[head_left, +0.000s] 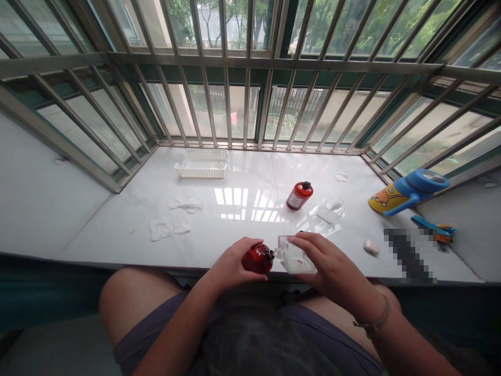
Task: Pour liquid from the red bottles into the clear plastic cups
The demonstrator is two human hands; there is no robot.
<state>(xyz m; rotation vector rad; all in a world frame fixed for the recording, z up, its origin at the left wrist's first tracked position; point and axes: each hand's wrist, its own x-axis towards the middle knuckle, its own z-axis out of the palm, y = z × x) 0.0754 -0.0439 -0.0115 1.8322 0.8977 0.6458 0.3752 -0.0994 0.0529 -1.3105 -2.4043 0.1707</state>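
Left hand [238,261] is wrapped round a red bottle [257,259], right hand [329,258] round a clear bottle [298,261], lower centre — both probably stiff, slippery, perhaps fragile; best held by their bodies.

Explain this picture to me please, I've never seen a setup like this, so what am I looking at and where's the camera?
There is no machine here, just a seated person's two bare hands. The one picture comes from a camera worn on the head, looking forward and down, so the person's knees show at the bottom.

The left hand holds a red bottle; the right hand holds a clear bottle, tipped so that the two necks meet or nearly meet.

On the white ledge, before a barred window, are a white basket, crumpled white scraps, a second red bottle with a black top and, to the right, a blue and yellow flask. A pixelated patch hides something there.
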